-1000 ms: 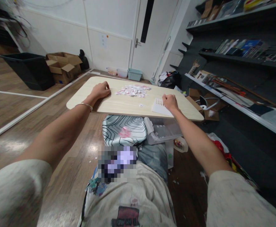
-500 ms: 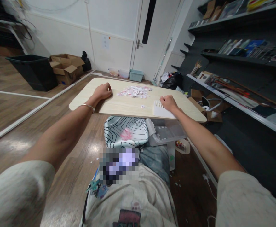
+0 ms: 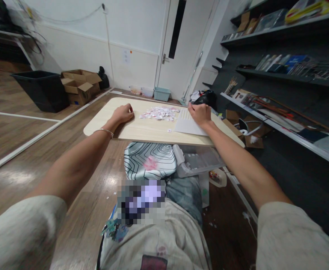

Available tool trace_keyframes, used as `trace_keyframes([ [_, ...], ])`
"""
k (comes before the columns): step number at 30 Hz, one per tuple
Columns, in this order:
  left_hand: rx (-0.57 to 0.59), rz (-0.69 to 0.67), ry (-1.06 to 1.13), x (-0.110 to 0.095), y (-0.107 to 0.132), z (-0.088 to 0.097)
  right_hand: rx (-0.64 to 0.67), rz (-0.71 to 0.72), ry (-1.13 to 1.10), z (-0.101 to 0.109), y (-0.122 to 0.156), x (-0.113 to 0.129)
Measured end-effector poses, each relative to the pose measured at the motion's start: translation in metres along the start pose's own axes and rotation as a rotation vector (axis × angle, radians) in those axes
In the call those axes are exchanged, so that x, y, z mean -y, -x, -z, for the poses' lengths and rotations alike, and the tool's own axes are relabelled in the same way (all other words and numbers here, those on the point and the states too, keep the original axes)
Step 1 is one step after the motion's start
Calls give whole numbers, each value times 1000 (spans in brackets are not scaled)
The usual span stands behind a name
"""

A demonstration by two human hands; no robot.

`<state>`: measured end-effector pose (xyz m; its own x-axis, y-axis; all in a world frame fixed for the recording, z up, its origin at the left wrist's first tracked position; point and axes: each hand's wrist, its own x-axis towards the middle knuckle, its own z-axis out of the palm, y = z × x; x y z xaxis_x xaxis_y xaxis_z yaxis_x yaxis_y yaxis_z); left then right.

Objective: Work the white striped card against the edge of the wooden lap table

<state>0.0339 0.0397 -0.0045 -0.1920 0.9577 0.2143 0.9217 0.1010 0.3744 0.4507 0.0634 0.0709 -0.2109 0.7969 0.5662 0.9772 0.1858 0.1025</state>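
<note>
My left hand (image 3: 124, 113) rests on the left part of the pale wooden table (image 3: 150, 132). Its fingers are curled into a pinch, and what they hold, if anything, is too small to make out. My right hand (image 3: 200, 113) is closed on the top right of a white slotted sheet (image 3: 187, 125), whose far edge appears tilted up off the table. Between my hands, towards the back, lies a heap of small white paper pieces (image 3: 159, 113) with pinkish marks. One loose piece (image 3: 169, 131) sits apart, just left of the sheet.
Below the table's near edge are a patterned cushion-like bag (image 3: 150, 160) and a clear plastic box (image 3: 201, 162) by my lap. A black bin (image 3: 42, 92) and cardboard boxes (image 3: 81, 88) stand left on the floor. Dark shelves (image 3: 279, 75) line the right side.
My right hand has moved up, lifting the far part of the white slotted sheet, which now shows larger. My left hand stays about where it was, and the view has shifted slightly.
</note>
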Motion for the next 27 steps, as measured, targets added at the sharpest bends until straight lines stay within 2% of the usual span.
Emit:
trace_keyframes([
  [5,-5,-2,18,1,-2,-2,-96,102,10,11,8,-3],
  [10,-8,-8,-6,5,-6,-5,7,132,51,23,34,-5],
  [13,-10,-22,-7,7,-7,-6,41,204,4,30,40,-15],
  [17,-16,-14,-4,9,-9,-7,173,278,-65,41,31,-33],
  [23,-20,-3,3,8,-9,-7,451,312,-278,49,15,-57],
  [27,-20,-11,-4,6,-6,-6,504,309,-318,44,9,-74],
])
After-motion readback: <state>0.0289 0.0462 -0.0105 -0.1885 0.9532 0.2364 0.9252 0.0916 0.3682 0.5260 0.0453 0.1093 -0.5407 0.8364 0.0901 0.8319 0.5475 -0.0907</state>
